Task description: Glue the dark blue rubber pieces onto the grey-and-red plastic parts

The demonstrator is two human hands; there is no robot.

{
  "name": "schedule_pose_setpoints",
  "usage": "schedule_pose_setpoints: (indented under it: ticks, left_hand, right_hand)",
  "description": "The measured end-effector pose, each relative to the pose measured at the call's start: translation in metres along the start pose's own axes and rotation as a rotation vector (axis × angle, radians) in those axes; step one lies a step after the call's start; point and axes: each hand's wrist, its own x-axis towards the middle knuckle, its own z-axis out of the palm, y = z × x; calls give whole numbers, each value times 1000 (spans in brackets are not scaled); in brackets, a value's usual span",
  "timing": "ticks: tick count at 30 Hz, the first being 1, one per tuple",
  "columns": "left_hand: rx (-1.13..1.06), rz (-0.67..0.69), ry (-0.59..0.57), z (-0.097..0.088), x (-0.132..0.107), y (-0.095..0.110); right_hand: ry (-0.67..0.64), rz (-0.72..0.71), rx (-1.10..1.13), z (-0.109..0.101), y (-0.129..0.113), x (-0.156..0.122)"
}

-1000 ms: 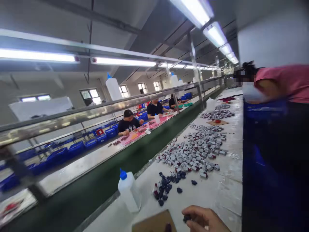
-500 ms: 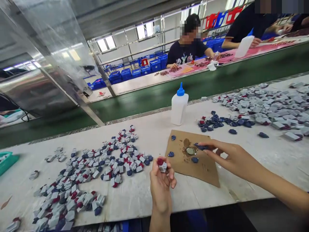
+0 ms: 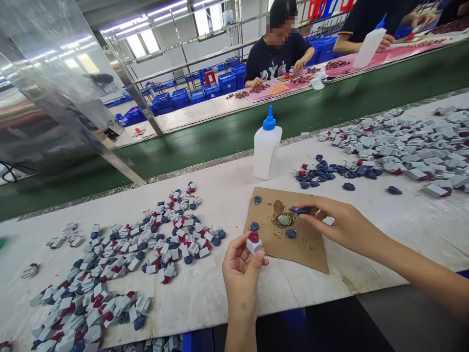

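Between thumb and fingers my left hand point(image 3: 244, 266) holds a small grey block with a dark red top point(image 3: 254, 241). My right hand point(image 3: 326, 217) pinches a small dark blue piece point(image 3: 299, 210) over a sheet of brown cardboard point(image 3: 311, 252). Beside that piece a small round metal cap point(image 3: 284, 220) lies on the cardboard, ringed by brown stains. Three more dark blue pieces rest on the sheet, one point(image 3: 291, 233) below the cap. My right fingertips partly cover the piece they grip.
A white squeeze bottle with a blue tip point(image 3: 267, 151) stands behind the cardboard. Assembled blocks point(image 3: 176, 234) spread to the left; loose dark blue pieces point(image 3: 326, 171) and a grey block heap point(image 3: 421, 146) lie right. Across a green belt point(image 3: 205, 129), co-workers point(image 3: 276, 49) sit.
My left hand has raised and turned the grey block, so its red top now points up. My right hand stays by the metal cap with the blue piece. The view has shifted slightly.
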Motion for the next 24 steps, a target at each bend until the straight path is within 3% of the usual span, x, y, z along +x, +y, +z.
schedule_pose_setpoints:
  ticks: [6,9,12,14,17,19,21,24]
  left_hand:
    - [92,35,64,2,-3,2]
    - [230,81,103,-1,-7,7]
    - [520,171,7,9,8,18]
    - [761,234,-188,36,31,26]
    - [1174,440,-505,107,84,26]
    - [1340,616,-566,159,128,13]
    - [1405,666,-558,202,171,-7]
    - [1485,680,-589,238,220,-36]
  right_hand:
    - [50,36,3,-8,16,-8]
    - [179,165,17,-14,43,-21]
    - [397,372,124,-17,69,-30]
    - [577,468,226,-19,76,-30]
    - [805,499,325,-24,73,-28]
    - [886,495,358,-28,67,-29]
    - [920,479,366,-31,63,-32]
    - [899,409,388,-33,60,-37]
